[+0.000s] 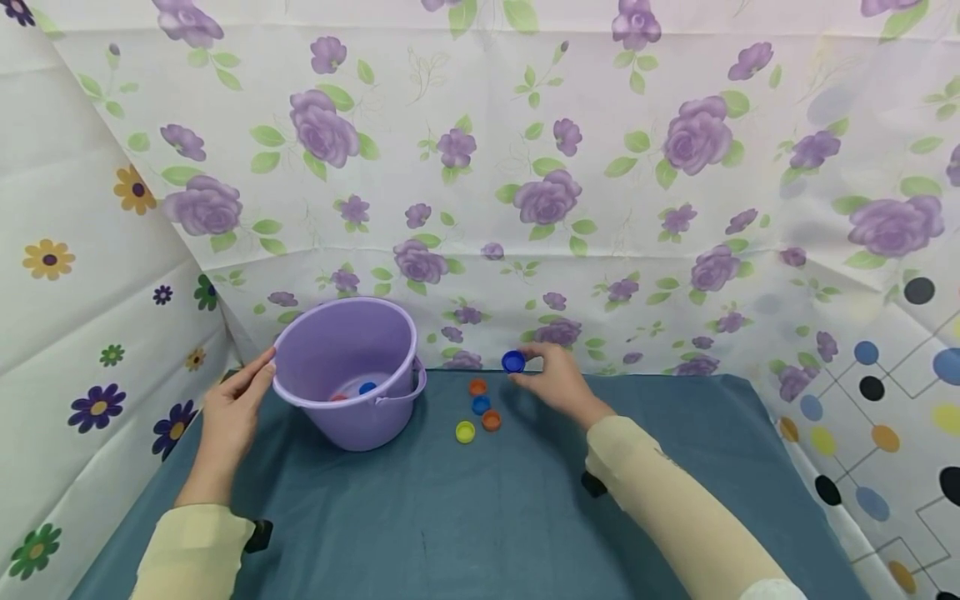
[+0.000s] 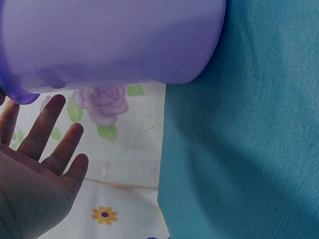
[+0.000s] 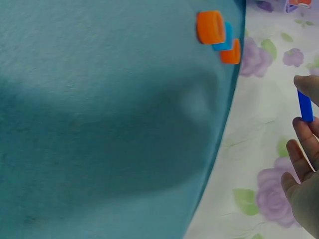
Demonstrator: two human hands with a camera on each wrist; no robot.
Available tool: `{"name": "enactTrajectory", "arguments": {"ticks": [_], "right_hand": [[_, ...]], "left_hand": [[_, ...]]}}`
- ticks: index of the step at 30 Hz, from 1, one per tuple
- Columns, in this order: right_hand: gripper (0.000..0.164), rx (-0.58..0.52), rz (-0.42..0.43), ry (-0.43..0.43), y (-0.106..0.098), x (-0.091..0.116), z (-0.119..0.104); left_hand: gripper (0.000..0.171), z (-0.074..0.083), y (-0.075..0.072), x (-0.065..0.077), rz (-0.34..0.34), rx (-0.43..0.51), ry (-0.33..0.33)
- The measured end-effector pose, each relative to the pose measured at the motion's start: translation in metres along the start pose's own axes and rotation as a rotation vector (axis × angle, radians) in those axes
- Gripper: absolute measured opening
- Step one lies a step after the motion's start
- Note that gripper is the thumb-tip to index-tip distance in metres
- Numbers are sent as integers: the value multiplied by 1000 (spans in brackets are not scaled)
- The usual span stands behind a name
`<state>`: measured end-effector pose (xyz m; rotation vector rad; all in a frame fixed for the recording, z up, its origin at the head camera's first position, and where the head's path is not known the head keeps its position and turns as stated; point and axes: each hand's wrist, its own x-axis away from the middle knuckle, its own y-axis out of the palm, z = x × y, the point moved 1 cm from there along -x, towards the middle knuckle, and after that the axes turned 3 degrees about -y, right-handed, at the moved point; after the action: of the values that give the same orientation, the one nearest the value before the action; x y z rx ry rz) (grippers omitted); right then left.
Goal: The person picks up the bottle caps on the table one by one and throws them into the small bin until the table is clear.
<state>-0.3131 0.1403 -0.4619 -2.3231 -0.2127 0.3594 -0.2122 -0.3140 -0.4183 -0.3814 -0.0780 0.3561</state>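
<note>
A purple bucket [image 1: 341, 425] stands on the cloth, tilted a little toward the left, its handle down at its right side. My left hand [image 1: 234, 408] pinches the left part of its rim with thumb and forefinger; the other fingers [image 2: 46, 127] spread out beneath it. At the far edge of the cloth, my right hand [image 1: 558, 383] holds a dark blue bottle cap [image 1: 513, 362] between thumb and fingertips, raised off the surface. Inside the bucket lie a blue cap [image 1: 367, 388] and a reddish one [image 1: 340, 397].
Between bucket and right hand, two orange caps [image 1: 477, 387], a blue cap [image 1: 481, 405] and a yellow cap [image 1: 465, 432] lie on the teal cloth [image 1: 480, 517]. A flowered sheet [image 1: 480, 192] hangs behind; patterned sheets close both sides.
</note>
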Motion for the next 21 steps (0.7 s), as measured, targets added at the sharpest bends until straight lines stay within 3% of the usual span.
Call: {"name": "enactTrajectory", "arguments": {"ticks": [9, 21], "right_hand": [[41, 31, 20, -69, -7, -11, -28], [42, 18, -9, -136, -2, -14, -57]], "left_hand": [[51, -2, -1, -1, 1, 0, 6], [51, 1, 0, 1, 9, -12, 5]]}}
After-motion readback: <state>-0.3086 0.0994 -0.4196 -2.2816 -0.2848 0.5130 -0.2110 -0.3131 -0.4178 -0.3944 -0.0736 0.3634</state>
